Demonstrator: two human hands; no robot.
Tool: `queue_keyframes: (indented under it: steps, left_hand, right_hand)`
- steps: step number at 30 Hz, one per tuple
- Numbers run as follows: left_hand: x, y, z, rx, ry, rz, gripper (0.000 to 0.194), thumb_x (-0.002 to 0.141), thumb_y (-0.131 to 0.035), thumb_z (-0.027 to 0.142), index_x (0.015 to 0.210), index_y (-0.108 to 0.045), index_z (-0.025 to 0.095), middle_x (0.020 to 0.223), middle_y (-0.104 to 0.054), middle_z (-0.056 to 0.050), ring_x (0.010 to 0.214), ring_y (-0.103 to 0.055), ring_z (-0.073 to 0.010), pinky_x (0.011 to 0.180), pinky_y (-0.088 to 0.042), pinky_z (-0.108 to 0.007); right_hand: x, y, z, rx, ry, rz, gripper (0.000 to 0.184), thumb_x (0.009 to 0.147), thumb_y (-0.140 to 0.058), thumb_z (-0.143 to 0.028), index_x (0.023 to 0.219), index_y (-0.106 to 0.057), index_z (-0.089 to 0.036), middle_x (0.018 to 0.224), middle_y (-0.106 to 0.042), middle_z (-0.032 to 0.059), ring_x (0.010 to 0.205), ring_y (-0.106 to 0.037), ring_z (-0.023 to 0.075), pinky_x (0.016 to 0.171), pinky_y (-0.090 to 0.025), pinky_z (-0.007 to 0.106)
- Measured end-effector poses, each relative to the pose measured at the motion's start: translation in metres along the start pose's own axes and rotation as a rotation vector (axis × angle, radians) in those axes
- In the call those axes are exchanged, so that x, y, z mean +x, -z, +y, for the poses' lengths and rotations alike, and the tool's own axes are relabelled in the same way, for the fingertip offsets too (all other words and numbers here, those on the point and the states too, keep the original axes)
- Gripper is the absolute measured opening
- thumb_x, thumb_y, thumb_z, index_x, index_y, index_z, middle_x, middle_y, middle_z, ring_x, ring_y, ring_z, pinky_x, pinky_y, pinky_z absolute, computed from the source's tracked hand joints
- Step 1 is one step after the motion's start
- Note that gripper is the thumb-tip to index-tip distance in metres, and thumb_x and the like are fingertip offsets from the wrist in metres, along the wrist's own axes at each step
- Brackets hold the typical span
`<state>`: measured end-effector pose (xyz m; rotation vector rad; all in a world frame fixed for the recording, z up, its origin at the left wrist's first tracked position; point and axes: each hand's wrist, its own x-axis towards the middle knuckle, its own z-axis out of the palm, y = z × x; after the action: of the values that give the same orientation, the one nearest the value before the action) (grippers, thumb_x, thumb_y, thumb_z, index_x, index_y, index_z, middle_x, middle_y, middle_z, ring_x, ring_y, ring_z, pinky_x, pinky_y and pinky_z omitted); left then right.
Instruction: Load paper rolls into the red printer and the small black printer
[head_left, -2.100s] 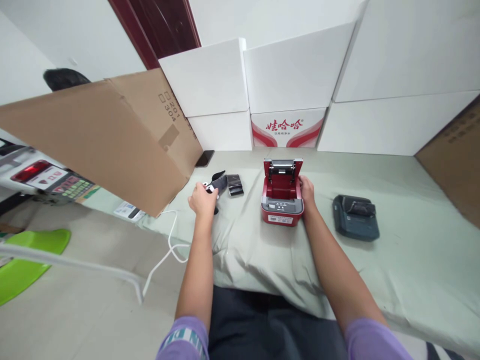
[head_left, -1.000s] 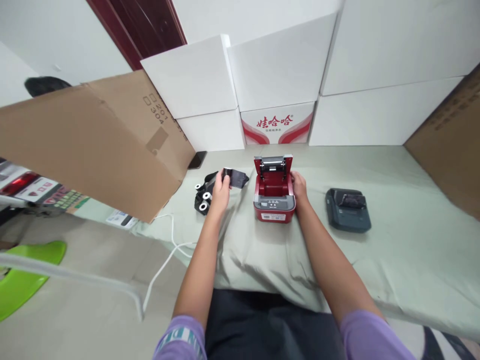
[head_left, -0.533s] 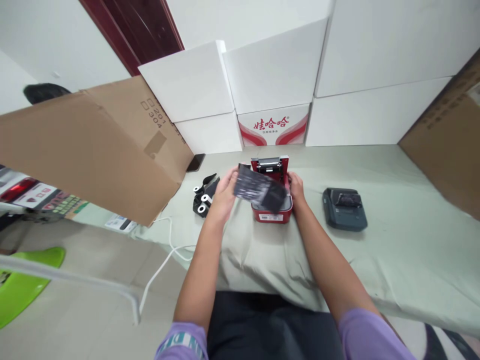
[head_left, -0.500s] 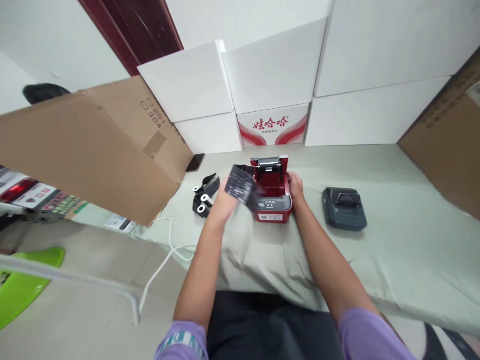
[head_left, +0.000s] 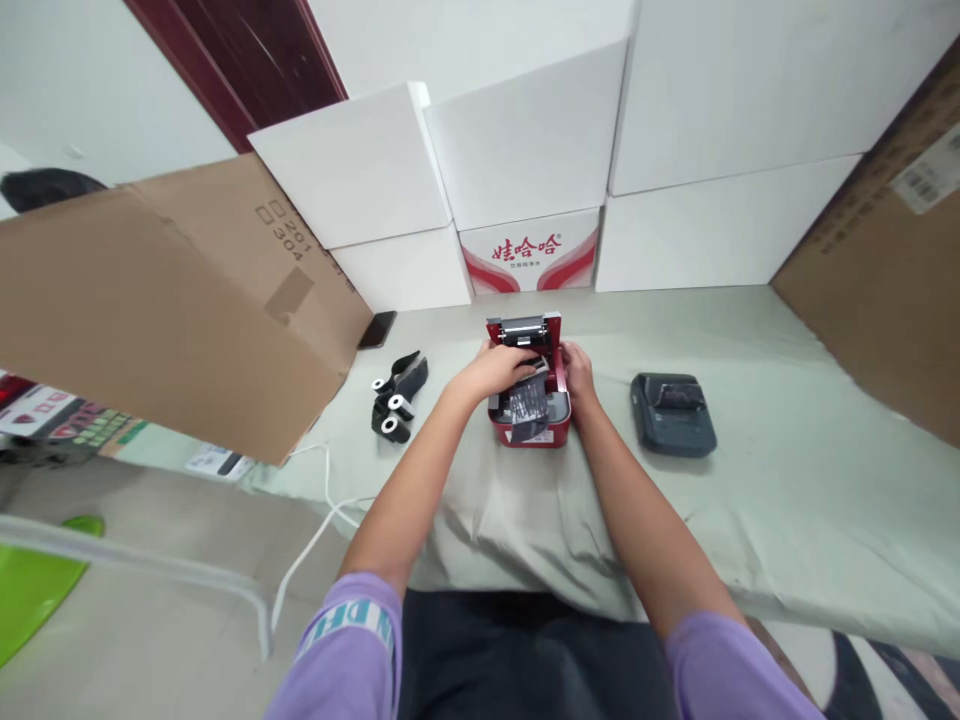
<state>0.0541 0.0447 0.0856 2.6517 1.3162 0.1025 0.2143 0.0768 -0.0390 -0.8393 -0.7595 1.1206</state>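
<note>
Carried across from beside the red printer [head_left: 559,409], where it swung half a second earlier, the black film [head_left: 529,405] now hangs down over the machine's front edge, its upper end inside the open body under the person's left hand [head_left: 501,368]. Left fingers bend over that end; the thumb is hidden, so whether they pinch it or merely rest on it cannot be told. At the printer's right side, the right hand [head_left: 578,372] lies curled against the casing, some fingertips out of sight behind it, while the lid [head_left: 523,329] stands raised at the back. Good handling here would likely mean keeping the film's upper end square to the body, letting the loose tail lie flat and unfolded over the front, and bracing the casing with the right hand, fingers clear of the lid's hinge. More black rolls with white ends [head_left: 395,404] sit on the green cloth [head_left: 772,460] to the left; a dark device [head_left: 673,418] lies to the right.
</note>
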Motion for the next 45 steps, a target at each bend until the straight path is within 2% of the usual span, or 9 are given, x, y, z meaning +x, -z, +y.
queue_keyframes:
  steps: [11, 18, 22, 24, 29, 32, 36, 40, 45]
  left_hand:
    - [-0.007, -0.009, -0.001, -0.102, 0.029, 0.036, 0.038, 0.097, -0.048, 0.027, 0.129, -0.068, 0.03, 0.134, -0.069, -0.006, 0.127, -0.058, -0.0312, 0.109, -0.031, -0.047]
    - [-0.009, -0.008, 0.004, -0.176, 0.111, -0.109, 0.035, 0.097, -0.049, 0.04, 0.096, -0.08, 0.025, 0.099, -0.078, -0.005, 0.104, -0.065, -0.0284, 0.106, -0.03, -0.046]
    - [-0.047, -0.007, 0.017, -0.357, 0.126, 0.057, 0.057, 0.104, -0.027, 0.052, 0.108, -0.077, 0.026, 0.11, -0.076, -0.004, 0.111, -0.063, -0.0274, 0.11, -0.028, -0.049]
    - [-0.074, -0.013, 0.024, -0.386, 0.077, 0.154, 0.048, 0.101, -0.039, 0.056, 0.129, -0.067, 0.029, 0.131, -0.069, -0.005, 0.125, -0.057, -0.0278, 0.114, -0.024, -0.049]
    - [-0.118, -0.04, 0.04, -0.105, -0.048, 0.312, 0.08, 0.078, -0.075, 0.06, 0.147, -0.051, 0.028, 0.154, -0.051, -0.012, 0.14, -0.043, -0.0337, 0.118, -0.016, -0.056]
    - [-0.123, -0.056, 0.047, 0.046, -0.091, 0.424, 0.055, 0.089, -0.069, 0.038, 0.142, -0.056, 0.031, 0.151, -0.054, -0.009, 0.139, -0.043, -0.0315, 0.113, -0.022, -0.055]
    - [-0.129, -0.065, 0.061, 0.088, 0.054, 0.771, 0.03, 0.089, -0.066, 0.021, 0.115, -0.075, 0.035, 0.117, -0.072, -0.006, 0.116, -0.054, -0.0273, 0.098, -0.033, -0.046]
    - [-0.121, -0.058, 0.062, -0.24, 0.126, 0.884, 0.02, 0.092, -0.063, 0.037, 0.104, -0.078, 0.033, 0.104, -0.069, -0.005, 0.1, -0.057, -0.0226, 0.096, -0.039, -0.042]
    - [-0.076, -0.056, 0.025, -0.993, 0.426, 0.729, 0.05, 0.09, -0.057, 0.032, 0.14, -0.057, 0.029, 0.144, -0.057, -0.008, 0.134, -0.051, -0.0253, 0.109, -0.043, -0.04]
  right_hand:
    - [-0.001, 0.0, -0.005, -0.071, 0.028, -0.035, 0.043, 0.075, -0.061, -0.058, 0.102, -0.067, -0.024, 0.1, -0.073, 0.0026, 0.093, -0.067, 0.022, 0.082, -0.053, 0.034]
    - [-0.001, 0.003, -0.01, -0.117, 0.07, -0.107, 0.048, 0.077, -0.06, -0.06, 0.111, -0.066, -0.025, 0.116, -0.072, 0.0043, 0.109, -0.065, 0.0251, 0.088, -0.053, 0.036]
    - [0.0, 0.005, -0.014, -0.087, 0.091, -0.152, 0.049, 0.08, -0.059, -0.061, 0.116, -0.065, -0.029, 0.122, -0.069, 0.0033, 0.114, -0.063, 0.0239, 0.089, -0.051, 0.035]
    - [0.0, 0.005, -0.016, -0.075, 0.09, -0.154, 0.048, 0.081, -0.058, -0.064, 0.113, -0.065, -0.029, 0.12, -0.069, 0.0034, 0.113, -0.063, 0.0236, 0.09, -0.05, 0.036]
    - [-0.007, 0.003, -0.027, -0.064, 0.101, -0.179, 0.037, 0.08, -0.06, -0.062, 0.087, -0.064, -0.026, 0.106, -0.066, 0.0036, 0.107, -0.06, 0.024, 0.092, -0.048, 0.037]
    - [-0.014, 0.004, -0.037, -0.103, 0.105, -0.249, 0.025, 0.071, -0.068, -0.048, 0.076, -0.061, -0.025, 0.103, -0.063, 0.0031, 0.103, -0.058, 0.0244, 0.093, -0.047, 0.037]
    - [-0.016, 0.005, -0.042, -0.158, 0.033, -0.331, 0.034, 0.064, -0.066, -0.039, 0.096, -0.066, -0.027, 0.104, -0.064, 0.0035, 0.103, -0.057, 0.0265, 0.091, -0.047, 0.039]
    - [-0.016, 0.006, -0.041, -0.161, -0.007, -0.349, 0.052, 0.061, -0.063, -0.038, 0.113, -0.062, -0.028, 0.111, -0.064, 0.0038, 0.103, -0.057, 0.027, 0.089, -0.048, 0.04]
    - [-0.018, 0.005, -0.045, -0.166, -0.102, -0.415, 0.06, 0.059, -0.068, -0.041, 0.117, -0.059, -0.029, 0.115, -0.066, 0.0043, 0.106, -0.059, 0.0287, 0.093, -0.049, 0.042]
